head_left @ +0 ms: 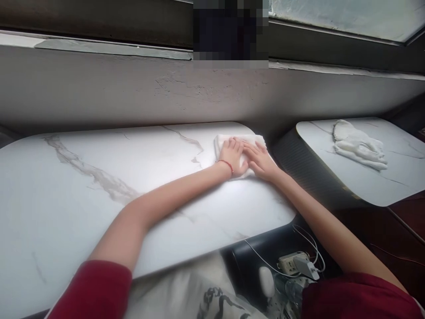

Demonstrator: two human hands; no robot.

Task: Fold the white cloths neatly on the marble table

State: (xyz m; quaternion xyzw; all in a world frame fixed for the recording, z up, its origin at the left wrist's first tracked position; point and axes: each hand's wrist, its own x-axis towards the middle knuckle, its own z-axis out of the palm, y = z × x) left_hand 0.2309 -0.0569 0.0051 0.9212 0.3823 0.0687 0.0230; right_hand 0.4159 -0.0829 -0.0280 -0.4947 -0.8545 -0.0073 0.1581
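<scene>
A folded white cloth (220, 144) lies near the right end of a white marbled tabletop (166, 168). My left hand (232, 155), with a thin red bracelet at the wrist, presses down on it with its fingers laid over the top. Beside it, my right hand (260, 160) rests flat on the cloth's right part, fingers stretched toward the left hand. The two hands are close together and may touch at the fingers. Both cover much of the cloth.
A second marbled table (365, 186) stands to the right, bearing a crumpled white cloth (360, 146). Below the near edge are a power strip (288, 263), a white charger (306, 266) and loose cables. A grey wall (133, 88) runs behind the tables, under a window.
</scene>
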